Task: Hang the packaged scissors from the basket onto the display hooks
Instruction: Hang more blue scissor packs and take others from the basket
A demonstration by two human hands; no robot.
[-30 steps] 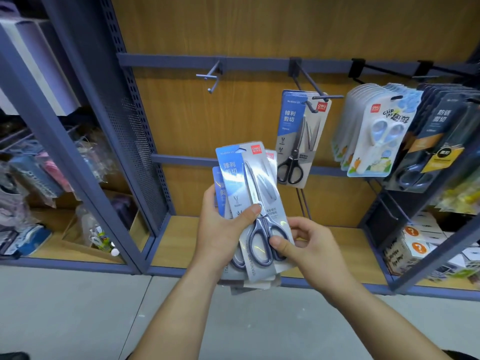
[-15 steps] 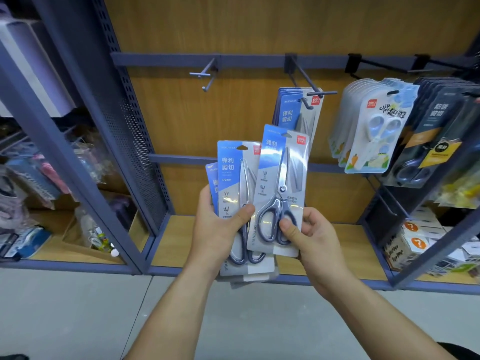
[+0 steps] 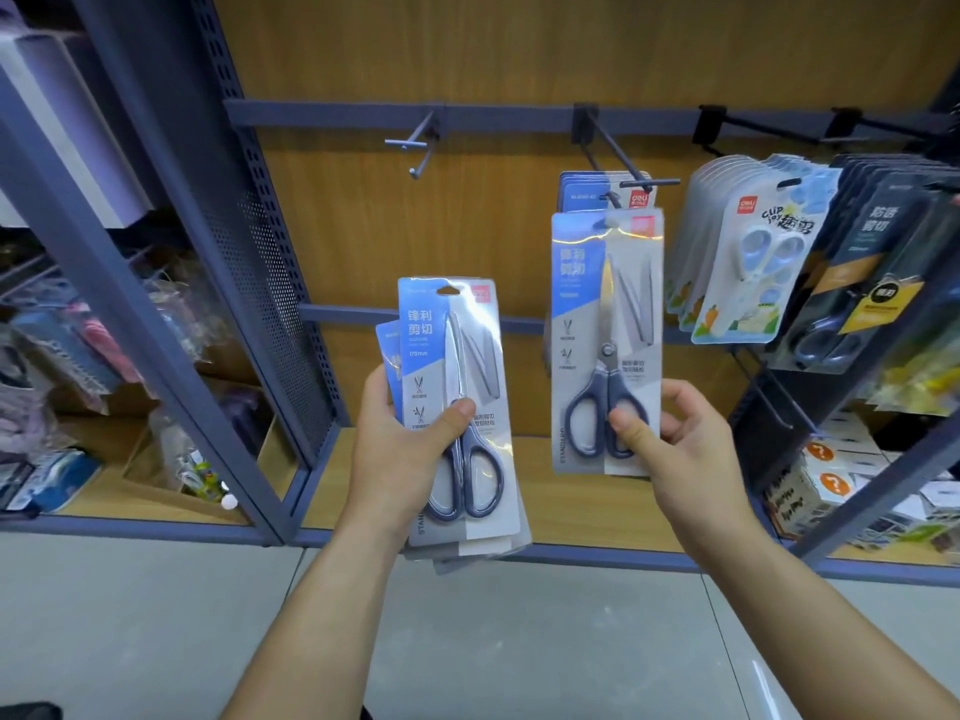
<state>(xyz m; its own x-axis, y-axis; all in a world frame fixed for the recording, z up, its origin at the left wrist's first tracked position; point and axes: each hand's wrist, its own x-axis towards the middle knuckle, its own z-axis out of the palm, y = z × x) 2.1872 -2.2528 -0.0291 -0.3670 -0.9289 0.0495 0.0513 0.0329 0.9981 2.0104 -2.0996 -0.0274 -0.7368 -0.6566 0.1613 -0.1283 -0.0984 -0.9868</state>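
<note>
My left hand (image 3: 402, 449) grips a small stack of packaged scissors (image 3: 457, 387), blue-and-grey cards with dark-handled scissors, thumb on the front pack. My right hand (image 3: 670, 439) pinches a single scissors pack (image 3: 605, 324) at its lower edge and holds it upright, its top just below the tip of a dark display hook (image 3: 626, 168). Behind it, matching packs (image 3: 587, 187) hang on that hook. A second hook (image 3: 421, 145) to the left is bare. No basket is in view.
To the right hang white-and-blue kids' scissors packs (image 3: 748, 252) and dark scissors packs (image 3: 872, 272) on further hooks. A blue perforated upright (image 3: 244, 252) divides the left shelf bay of mixed goods. A wooden shelf (image 3: 582, 506) lies below; small boxes (image 3: 826, 485) sit lower right.
My right hand pulled the front pack off the stack and carried it up and right toward the loaded hook. My left hand keeps the stack, now slightly lower-left.
</note>
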